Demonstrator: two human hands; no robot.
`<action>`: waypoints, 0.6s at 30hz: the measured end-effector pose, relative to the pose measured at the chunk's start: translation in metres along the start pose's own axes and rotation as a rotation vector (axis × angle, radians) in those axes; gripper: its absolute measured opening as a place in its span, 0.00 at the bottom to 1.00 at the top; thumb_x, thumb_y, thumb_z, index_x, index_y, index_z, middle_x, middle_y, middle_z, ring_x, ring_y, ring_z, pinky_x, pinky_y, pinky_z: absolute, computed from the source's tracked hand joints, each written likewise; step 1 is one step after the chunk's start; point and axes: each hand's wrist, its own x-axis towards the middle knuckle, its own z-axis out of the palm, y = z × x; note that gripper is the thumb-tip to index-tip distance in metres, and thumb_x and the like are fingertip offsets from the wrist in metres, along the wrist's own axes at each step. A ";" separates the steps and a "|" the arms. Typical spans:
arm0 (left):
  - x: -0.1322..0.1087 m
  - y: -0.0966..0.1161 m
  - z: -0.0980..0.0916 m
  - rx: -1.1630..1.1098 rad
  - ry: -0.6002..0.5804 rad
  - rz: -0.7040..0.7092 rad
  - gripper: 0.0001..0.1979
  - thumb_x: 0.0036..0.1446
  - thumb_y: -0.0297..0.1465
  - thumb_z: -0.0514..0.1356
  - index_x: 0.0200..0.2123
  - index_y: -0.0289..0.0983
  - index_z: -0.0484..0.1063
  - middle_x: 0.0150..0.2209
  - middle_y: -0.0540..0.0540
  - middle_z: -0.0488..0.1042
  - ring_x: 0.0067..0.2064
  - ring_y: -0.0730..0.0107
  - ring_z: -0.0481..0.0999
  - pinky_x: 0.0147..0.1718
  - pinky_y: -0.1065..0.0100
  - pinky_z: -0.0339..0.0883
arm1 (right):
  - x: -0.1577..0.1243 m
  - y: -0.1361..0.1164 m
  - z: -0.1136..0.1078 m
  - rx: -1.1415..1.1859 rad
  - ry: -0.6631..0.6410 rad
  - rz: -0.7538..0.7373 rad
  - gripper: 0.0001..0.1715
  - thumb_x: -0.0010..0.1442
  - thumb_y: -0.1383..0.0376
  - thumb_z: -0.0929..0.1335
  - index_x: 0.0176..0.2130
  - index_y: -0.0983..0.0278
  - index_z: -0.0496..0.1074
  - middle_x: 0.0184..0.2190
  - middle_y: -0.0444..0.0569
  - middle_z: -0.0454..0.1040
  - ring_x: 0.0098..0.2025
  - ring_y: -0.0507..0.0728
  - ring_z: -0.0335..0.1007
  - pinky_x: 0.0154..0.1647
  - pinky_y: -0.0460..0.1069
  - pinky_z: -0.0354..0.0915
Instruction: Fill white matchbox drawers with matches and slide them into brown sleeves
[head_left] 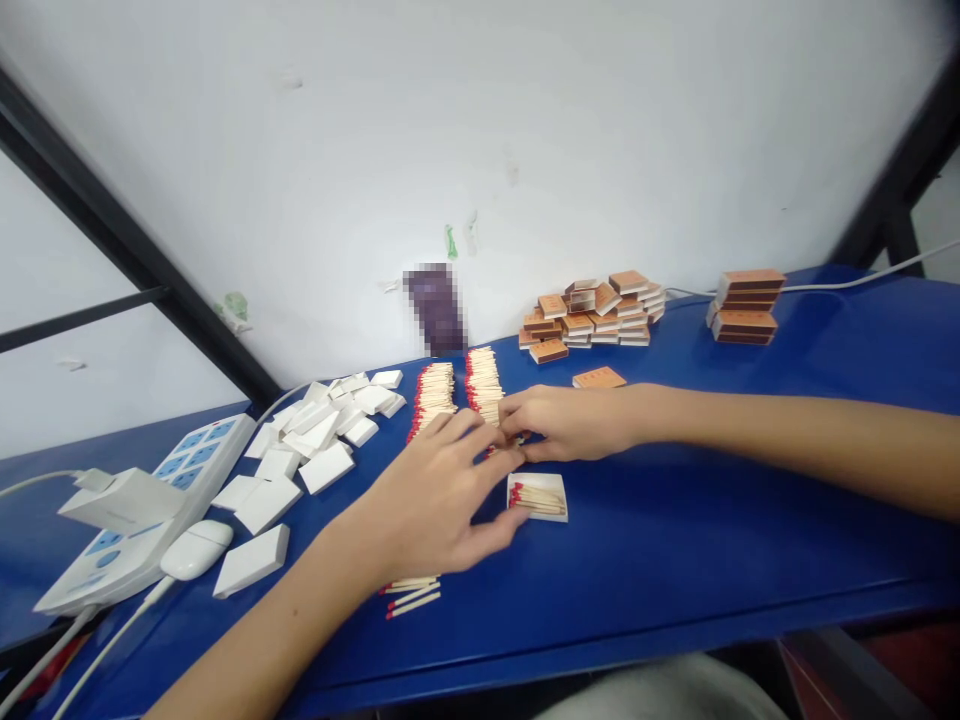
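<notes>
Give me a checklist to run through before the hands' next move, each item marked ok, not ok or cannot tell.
1. White tray lies open side up: ok, with matches inside.
2. Red heads in the tray face left: ok.
3. Match rows line up, heads left: ok for the visible parts; the hands hide the near ends.
4. Right hand has a firm grip on matches: cannot tell, fingertips partly hidden.
5. Left hand is off the tray: cannot tell; the thumb is at its near left corner.
6. Loose matches gathered neatly: not ok, some lie askew beside the left forearm, which may hide more.
</notes>
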 end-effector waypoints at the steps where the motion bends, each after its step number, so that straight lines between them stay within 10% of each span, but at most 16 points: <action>1: 0.000 0.003 0.002 0.015 -0.014 0.006 0.18 0.63 0.42 0.57 0.51 0.38 0.73 0.48 0.38 0.73 0.50 0.52 0.69 0.50 0.50 0.66 | 0.000 -0.001 -0.001 0.001 -0.006 0.007 0.09 0.65 0.67 0.66 0.40 0.66 0.76 0.39 0.51 0.72 0.39 0.55 0.68 0.39 0.48 0.63; 18: -0.003 -0.006 0.006 0.080 0.007 0.077 0.16 0.64 0.42 0.55 0.41 0.37 0.74 0.37 0.41 0.72 0.38 0.59 0.70 0.38 0.58 0.63 | -0.025 -0.005 -0.014 -0.101 -0.067 0.125 0.08 0.64 0.65 0.67 0.42 0.62 0.76 0.36 0.48 0.75 0.35 0.54 0.69 0.29 0.47 0.57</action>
